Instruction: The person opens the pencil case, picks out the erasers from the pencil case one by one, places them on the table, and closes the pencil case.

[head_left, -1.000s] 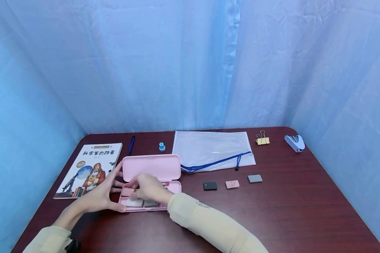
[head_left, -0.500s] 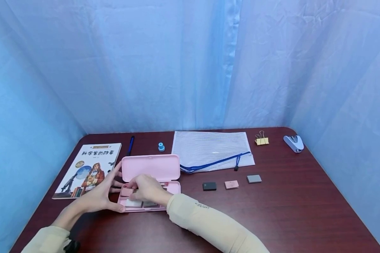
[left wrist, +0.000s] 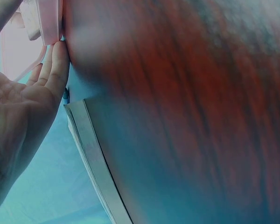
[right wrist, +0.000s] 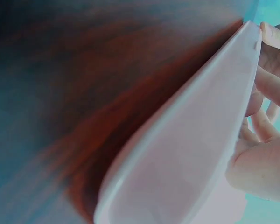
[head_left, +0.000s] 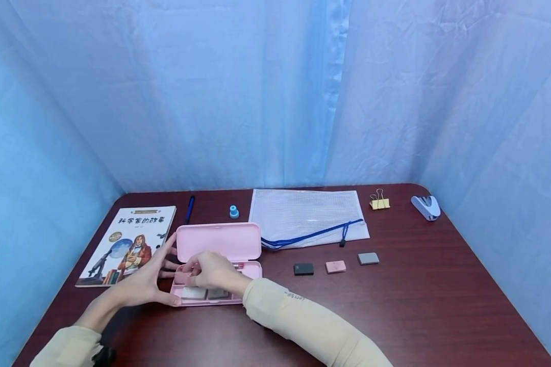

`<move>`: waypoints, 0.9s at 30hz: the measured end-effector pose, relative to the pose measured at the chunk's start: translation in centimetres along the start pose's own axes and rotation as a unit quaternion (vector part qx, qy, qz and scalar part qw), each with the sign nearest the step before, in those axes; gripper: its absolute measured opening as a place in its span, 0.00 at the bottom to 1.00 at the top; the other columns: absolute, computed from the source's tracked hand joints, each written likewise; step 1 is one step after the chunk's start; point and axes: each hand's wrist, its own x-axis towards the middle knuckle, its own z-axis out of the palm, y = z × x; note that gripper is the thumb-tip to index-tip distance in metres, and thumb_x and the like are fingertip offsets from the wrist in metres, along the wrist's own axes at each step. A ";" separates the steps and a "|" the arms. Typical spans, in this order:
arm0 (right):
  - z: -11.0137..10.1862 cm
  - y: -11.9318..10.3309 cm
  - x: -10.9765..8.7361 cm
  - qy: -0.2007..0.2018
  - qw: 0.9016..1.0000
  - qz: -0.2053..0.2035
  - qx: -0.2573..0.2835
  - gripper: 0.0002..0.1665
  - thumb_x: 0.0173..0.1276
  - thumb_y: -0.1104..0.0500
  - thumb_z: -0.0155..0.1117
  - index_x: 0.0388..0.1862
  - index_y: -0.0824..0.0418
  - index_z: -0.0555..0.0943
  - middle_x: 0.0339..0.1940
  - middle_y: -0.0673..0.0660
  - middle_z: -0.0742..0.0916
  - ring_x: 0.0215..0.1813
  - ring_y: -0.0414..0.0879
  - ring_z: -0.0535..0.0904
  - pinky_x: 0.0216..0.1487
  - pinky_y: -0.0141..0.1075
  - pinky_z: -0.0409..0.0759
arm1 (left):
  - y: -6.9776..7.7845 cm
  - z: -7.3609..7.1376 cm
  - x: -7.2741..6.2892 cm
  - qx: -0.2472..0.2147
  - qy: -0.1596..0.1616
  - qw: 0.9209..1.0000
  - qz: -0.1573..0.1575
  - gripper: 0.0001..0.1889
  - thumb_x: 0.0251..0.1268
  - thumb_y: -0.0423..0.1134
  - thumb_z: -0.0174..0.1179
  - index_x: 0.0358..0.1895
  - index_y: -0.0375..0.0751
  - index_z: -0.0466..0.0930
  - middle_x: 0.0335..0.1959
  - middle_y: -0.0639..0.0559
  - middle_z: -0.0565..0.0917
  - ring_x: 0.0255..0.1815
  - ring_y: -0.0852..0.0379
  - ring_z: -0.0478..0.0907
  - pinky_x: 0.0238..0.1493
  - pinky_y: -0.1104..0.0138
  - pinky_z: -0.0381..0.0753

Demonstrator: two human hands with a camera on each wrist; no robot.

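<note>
Inside the table's left edge [head_left: 58,311], my outstretched left hand [head_left: 146,283] touches a pink case [head_left: 218,242] of blocks [head_left: 194,293]; right hand [head_left: 218,272], inside, grip unclear.

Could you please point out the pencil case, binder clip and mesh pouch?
Pink pencil case [head_left: 218,241], head view: inside of the open lid.
Yellow binder clip [head_left: 379,205], head view: clamp body.
White mesh pouch [head_left: 305,211], head view: mesh panel.

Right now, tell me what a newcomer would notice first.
Probably the open pink case, left of center, with the left grip at its end and the right grip over its tray. Next, the book to its left, bright against the dark table, then the pouch behind, rightward.
</note>
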 end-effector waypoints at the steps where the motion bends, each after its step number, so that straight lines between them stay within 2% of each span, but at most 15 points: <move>1: 0.0 0.0 0.0 -0.001 1.000 0.000 0.000 0.12 0.62 0.59 0.76 0.45 0.53 0.90 0.22 0.40 0.82 0.26 0.31 0.73 0.31 0.23 0.70 | 0.0 0.0 0.0 0.001 0.000 1.000 0.000 0.74 0.45 0.41 0.83 0.83 0.56 0.27 0.66 0.39 0.59 0.59 0.45 0.76 0.56 0.66 0.79; 13: -0.9 0.4 0.6 -0.014 1.000 0.001 0.019 0.08 0.61 0.60 0.74 0.40 0.53 0.91 0.22 0.40 0.84 0.29 0.31 0.74 0.36 0.23 0.71 | -0.1 -0.3 0.1 0.011 0.003 1.000 -0.003 0.73 0.45 0.42 0.83 0.83 0.57 0.28 0.67 0.40 0.59 0.60 0.42 0.75 0.56 0.67 0.79; 17: -1.4 0.4 0.3 -0.027 0.997 0.019 0.075 0.08 0.63 0.63 0.72 0.41 0.56 0.91 0.21 0.44 0.83 0.24 0.35 0.75 0.29 0.25 0.74 | 0.0 -0.3 0.2 0.011 0.002 1.000 0.000 0.73 0.45 0.41 0.83 0.83 0.56 0.27 0.67 0.39 0.59 0.60 0.43 0.75 0.57 0.61 0.80; 21: -2.1 0.7 -0.3 -0.042 0.986 0.045 0.154 0.07 0.65 0.63 0.72 0.42 0.57 0.90 0.22 0.49 0.85 0.20 0.41 0.78 0.22 0.30 0.78 | 0.1 -0.2 0.2 0.011 0.004 1.000 0.002 0.73 0.45 0.41 0.83 0.83 0.55 0.28 0.67 0.39 0.60 0.59 0.43 0.76 0.57 0.55 0.81; 23: -2.7 0.8 -0.7 -0.049 0.981 0.046 0.179 0.07 0.66 0.63 0.72 0.43 0.58 0.89 0.24 0.50 0.86 0.21 0.42 0.81 0.23 0.32 0.81 | 0.1 -0.2 0.1 0.014 0.003 1.000 0.006 0.72 0.46 0.41 0.82 0.83 0.53 0.29 0.66 0.39 0.60 0.59 0.43 0.76 0.57 0.53 0.81; 27: -3.9 1.1 -1.8 -0.059 0.978 0.031 0.197 0.08 0.68 0.63 0.70 0.45 0.59 0.89 0.26 0.49 0.86 0.23 0.43 0.83 0.25 0.34 0.83 | 0.0 0.0 -0.1 0.016 0.005 1.000 0.000 0.72 0.46 0.42 0.82 0.83 0.53 0.29 0.66 0.39 0.60 0.60 0.42 0.75 0.56 0.54 0.81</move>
